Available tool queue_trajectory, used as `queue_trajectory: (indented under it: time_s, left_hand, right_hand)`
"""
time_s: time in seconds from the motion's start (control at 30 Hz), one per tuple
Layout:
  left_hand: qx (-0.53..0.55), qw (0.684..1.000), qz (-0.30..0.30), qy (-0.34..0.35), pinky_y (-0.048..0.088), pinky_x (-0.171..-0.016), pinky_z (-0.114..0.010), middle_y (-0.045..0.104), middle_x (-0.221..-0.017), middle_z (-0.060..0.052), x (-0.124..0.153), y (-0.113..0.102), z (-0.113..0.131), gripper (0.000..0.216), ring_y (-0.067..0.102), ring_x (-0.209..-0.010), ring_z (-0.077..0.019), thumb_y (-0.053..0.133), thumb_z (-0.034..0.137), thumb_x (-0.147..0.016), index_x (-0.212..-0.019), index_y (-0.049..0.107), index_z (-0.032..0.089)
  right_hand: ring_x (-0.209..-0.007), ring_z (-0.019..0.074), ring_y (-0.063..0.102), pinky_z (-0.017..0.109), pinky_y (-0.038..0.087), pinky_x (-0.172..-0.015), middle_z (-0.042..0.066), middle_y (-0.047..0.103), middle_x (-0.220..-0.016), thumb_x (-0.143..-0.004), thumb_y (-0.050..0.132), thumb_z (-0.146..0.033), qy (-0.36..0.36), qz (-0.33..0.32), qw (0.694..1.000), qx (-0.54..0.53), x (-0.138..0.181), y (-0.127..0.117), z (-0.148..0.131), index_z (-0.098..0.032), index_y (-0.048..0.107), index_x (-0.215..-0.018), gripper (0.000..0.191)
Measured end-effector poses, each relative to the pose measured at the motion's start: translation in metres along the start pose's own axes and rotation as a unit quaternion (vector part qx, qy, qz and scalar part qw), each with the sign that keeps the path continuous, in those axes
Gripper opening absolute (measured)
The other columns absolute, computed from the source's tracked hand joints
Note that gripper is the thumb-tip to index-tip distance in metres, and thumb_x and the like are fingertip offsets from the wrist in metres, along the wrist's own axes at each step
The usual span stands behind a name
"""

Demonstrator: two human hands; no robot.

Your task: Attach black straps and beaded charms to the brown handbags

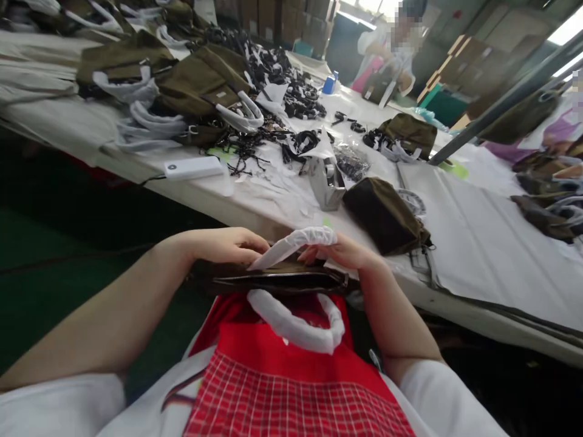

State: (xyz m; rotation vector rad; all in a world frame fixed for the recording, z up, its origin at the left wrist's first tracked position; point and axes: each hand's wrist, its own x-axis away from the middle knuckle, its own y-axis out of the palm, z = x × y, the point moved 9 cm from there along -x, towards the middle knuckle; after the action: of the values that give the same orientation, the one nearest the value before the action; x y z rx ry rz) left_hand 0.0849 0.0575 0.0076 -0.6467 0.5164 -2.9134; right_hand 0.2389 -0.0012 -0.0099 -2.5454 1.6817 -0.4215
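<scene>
We see the dark olive-brown fabric bag with a long opening [277, 282] in front of the person's body, near the table edge. Its silver-toothed metal zipper [255, 277] appears to be partly open, so we think that loose wrapping could catch in the teeth if the zipper were pulled carelessly.

The left hand [243, 246] has bent fingers over the far side of the bag; the right hand [339, 250] is beside the far white-wrapped curved handle [296, 241], its fingertips under the arch. How firmly either hand grasps, we cannot tell, because the fingers are partly hidden. If both grips are weak, the bag could slip downward.

The near white-wrapped curved handle [294, 331] hangs over the red checked apron [296, 376], and its wrapping could snag there.

Farther out, on the white-covered table [492, 243], we notice a grey metal box [325, 188] and a brown boxy bag [385, 215] close to the edge; a careless elbow could push the latter off.
</scene>
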Motion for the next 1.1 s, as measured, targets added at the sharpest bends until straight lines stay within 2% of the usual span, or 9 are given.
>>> queue_trajectory:
  time_s: [0.13,0.27,0.4,0.5,0.6,0.7,0.83,0.93,1.1]
  left_hand:
    - [-0.026,0.999,0.004,0.035,0.050,-0.089,-0.027,0.074,-0.112,0.000,-0.007,0.014,0.014,0.045,0.065,-0.105,-0.0258,0.067,0.046,-0.072,-0.110,0.072,0.022]
    - [-0.234,0.959,0.153,-0.053,0.048,-0.074,-0.028,0.076,-0.087,-0.001,-0.025,0.002,0.002,0.022,0.068,-0.083,-0.0243,0.062,0.034,-0.073,-0.089,0.075,0.025]
    - [-0.235,0.937,0.243,-0.086,0.045,-0.067,-0.029,0.074,-0.077,-0.003,-0.029,-0.020,-0.016,0.024,0.068,-0.076,-0.0240,0.053,0.032,-0.079,-0.075,0.074,0.022]
    - [-0.096,0.954,0.269,-0.087,0.045,-0.063,-0.028,0.072,-0.072,-0.004,-0.027,-0.029,-0.032,0.029,0.066,-0.071,-0.0228,0.055,0.039,-0.079,-0.075,0.074,0.019]
    - [0.034,0.960,0.272,-0.053,0.043,-0.057,-0.026,0.067,-0.065,-0.003,-0.027,-0.021,-0.031,0.032,0.061,-0.064,-0.0194,0.060,0.045,-0.076,-0.069,0.070,0.015]
    - [0.146,0.957,0.249,-0.022,0.038,-0.051,-0.024,0.059,-0.058,0.000,-0.032,-0.005,-0.021,0.035,0.052,-0.055,-0.0144,0.064,0.048,-0.073,-0.067,0.066,0.014]
    - [0.187,0.934,0.304,-0.016,0.035,-0.048,-0.022,0.056,-0.055,0.002,-0.029,-0.006,-0.021,0.031,0.048,-0.051,-0.0114,0.068,0.044,-0.071,-0.070,0.066,0.014]
    - [0.196,0.920,0.338,-0.023,0.039,-0.051,-0.023,0.062,-0.061,0.000,-0.027,-0.014,-0.033,0.030,0.053,-0.056,-0.0136,0.071,0.043,-0.066,-0.072,0.068,0.013]
    - [0.271,0.882,0.380,-0.056,0.044,-0.057,-0.026,0.065,-0.062,-0.001,-0.031,-0.012,-0.051,0.033,0.057,-0.059,-0.0157,0.075,0.041,-0.056,-0.073,0.070,0.013]
  right_hand:
    - [-0.076,0.0223,0.072,0.037,0.056,-0.074,0.013,0.076,-0.091,-0.090,0.048,-0.071,0.006,0.151,0.989,0.012,-0.005,-0.036,0.008,-0.015,0.066,-0.101,0.060]
    - [-0.088,0.0268,0.070,0.042,0.053,-0.084,0.015,0.073,-0.097,-0.095,0.047,-0.057,0.030,0.250,0.957,0.144,0.001,-0.050,-0.004,-0.015,0.065,-0.103,0.047]
    - [-0.111,0.0328,0.057,0.048,0.044,-0.099,0.017,0.064,-0.113,-0.083,0.069,-0.042,-0.032,0.453,0.806,0.380,0.040,-0.044,-0.056,-0.016,0.061,-0.111,0.039]
    - [-0.084,0.0244,0.059,0.038,0.048,-0.082,0.007,0.063,-0.083,-0.086,0.068,-0.039,-0.117,0.522,0.727,0.430,0.065,-0.013,-0.087,-0.020,0.059,-0.087,0.021]
    - [-0.072,0.0186,0.058,0.031,0.045,-0.073,0.003,0.062,-0.072,-0.096,0.057,-0.033,-0.115,0.386,0.814,0.418,0.040,0.014,-0.082,-0.020,0.058,-0.074,0.026]
    - [-0.084,0.0173,0.063,0.028,0.046,-0.078,0.006,0.071,-0.092,-0.103,0.044,-0.025,-0.059,0.113,0.923,0.364,0.002,0.054,-0.053,-0.017,0.066,-0.088,0.028]
    - [-0.076,0.0149,0.061,0.025,0.046,-0.071,0.005,0.072,-0.088,-0.101,0.048,-0.025,-0.061,-0.212,0.939,0.264,-0.005,0.111,-0.030,-0.015,0.068,-0.087,0.026]
    - [-0.072,0.0138,0.059,0.025,0.047,-0.071,0.003,0.068,-0.079,-0.100,0.047,-0.022,-0.010,-0.208,0.962,0.178,-0.014,0.111,-0.018,-0.015,0.063,-0.076,0.030]
    - [-0.052,0.0116,0.057,0.023,0.050,-0.053,-0.001,0.063,-0.064,-0.099,0.043,-0.017,0.234,-0.003,0.970,-0.064,-0.040,0.087,0.043,-0.015,0.061,-0.092,0.019]
